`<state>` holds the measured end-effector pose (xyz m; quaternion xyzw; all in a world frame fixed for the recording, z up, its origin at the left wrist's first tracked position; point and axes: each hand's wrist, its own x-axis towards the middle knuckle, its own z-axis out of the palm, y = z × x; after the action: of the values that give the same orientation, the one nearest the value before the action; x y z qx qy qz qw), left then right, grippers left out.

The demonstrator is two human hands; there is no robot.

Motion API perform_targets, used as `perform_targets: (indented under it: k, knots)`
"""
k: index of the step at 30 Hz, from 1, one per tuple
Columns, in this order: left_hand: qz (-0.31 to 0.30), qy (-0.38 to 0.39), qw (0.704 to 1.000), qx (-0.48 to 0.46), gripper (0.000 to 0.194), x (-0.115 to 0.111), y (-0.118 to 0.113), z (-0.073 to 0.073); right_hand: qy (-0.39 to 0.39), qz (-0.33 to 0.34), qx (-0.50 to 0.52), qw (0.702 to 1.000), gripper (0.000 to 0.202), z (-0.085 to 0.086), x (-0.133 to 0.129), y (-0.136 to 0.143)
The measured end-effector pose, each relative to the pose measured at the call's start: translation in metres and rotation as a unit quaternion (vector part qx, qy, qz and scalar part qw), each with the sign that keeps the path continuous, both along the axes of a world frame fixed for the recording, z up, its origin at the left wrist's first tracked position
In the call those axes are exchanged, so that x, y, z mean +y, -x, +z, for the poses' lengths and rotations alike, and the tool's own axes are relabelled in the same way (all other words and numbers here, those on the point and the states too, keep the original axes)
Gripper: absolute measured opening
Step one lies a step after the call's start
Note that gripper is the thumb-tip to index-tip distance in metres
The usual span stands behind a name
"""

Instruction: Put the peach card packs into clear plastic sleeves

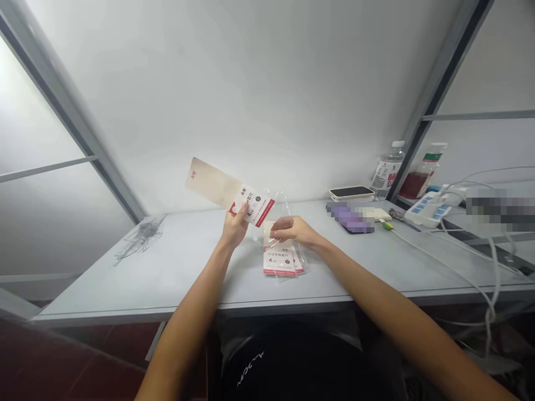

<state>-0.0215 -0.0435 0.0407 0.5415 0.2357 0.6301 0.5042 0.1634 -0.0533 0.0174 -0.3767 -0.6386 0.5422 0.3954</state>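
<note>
My left hand [236, 227] is closed on the lower edge of a ruler set pack [215, 184], a long beige pouch with a white and red printed label. It is held tilted above the desk. My right hand [292, 231] pinches the edge of a clear plastic bag [304, 257], just right of my left hand. More ruler set packs [279, 263] with the same label lie overlapping on the desk, beneath and partly inside the clear plastic. Fingers and glare hide how far the bag reaches around them.
A phone [351, 192], a purple blurred item [351, 217], a water bottle [388, 171] and a bottle of red liquid [422, 172] stand or lie at the right. A white power strip [430, 207] trails cables. Dark tangled mesh [141, 240] lies left on the desk [184, 262].
</note>
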Motion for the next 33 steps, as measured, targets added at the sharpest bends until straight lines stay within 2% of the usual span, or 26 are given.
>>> perform_targets:
  k: [9,12,17,20,24,28,33]
  knots:
    - [-0.034,-0.007,0.999,0.000,0.035,-0.001,-0.004,-0.002,0.008,-0.006,0.009,1.000,0.029,-0.003,0.001,0.002]
    - [0.004,-0.009,1.000,0.007,0.037,0.002,-0.003,-0.003,0.009,-0.017,0.018,1.000,0.027,-0.004,0.002,0.003]
    - [0.142,-0.023,0.986,0.079,0.033,0.006,0.002,-0.006,0.044,-0.070,0.058,0.995,0.026,-0.004,0.003,0.003]
    - [0.147,-0.030,0.978,0.143,0.031,0.004,0.001,-0.011,0.067,-0.103,0.103,0.987,0.024,-0.003,0.004,0.003]
    - [0.140,-0.026,0.967,0.210,0.032,0.003,-0.002,-0.017,0.069,-0.090,0.138,0.984,0.021,-0.004,0.006,0.004]
    - [0.192,-0.030,0.960,0.200,0.035,0.006,-0.003,-0.019,0.066,-0.085,0.156,0.982,0.021,-0.006,0.007,0.005]
    - [0.214,-0.036,0.954,0.209,0.036,0.006,-0.001,-0.018,0.049,-0.136,0.174,0.974,0.018,-0.004,0.008,0.002]
